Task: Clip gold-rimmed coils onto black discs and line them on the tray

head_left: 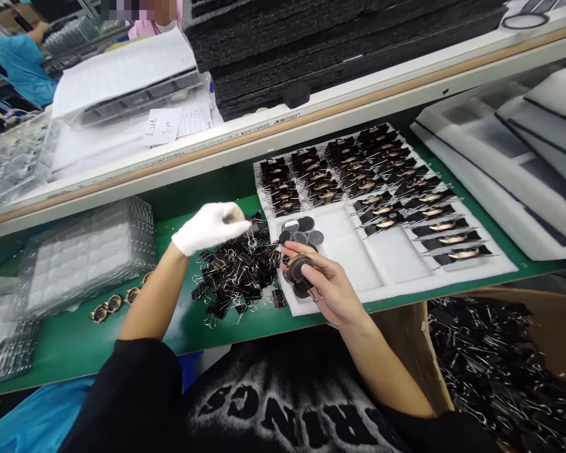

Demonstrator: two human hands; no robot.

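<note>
My left hand [210, 226], in a white glove, is closed in a pinch on a black binder clip [251, 230] above a loose pile of black binder clips [236, 274] on the green bench. My bare right hand [327, 289] is closed round a small round dark part with a copper rim [296, 268], held over the near left corner of a white foam tray [358, 251]. A few dark round discs [302, 230] lie in the tray just beyond that hand. Rows of clipped parts [382, 182] fill the tray's far and right sections.
Clear plastic blister trays [87, 255] stand at the left, with a few copper rings [113, 304] before them. White foam trays [514, 151] lie at the right. A cardboard box of binder clips [500, 365] sits below right. A raised shelf [283, 126] carries black foam; other people work behind it.
</note>
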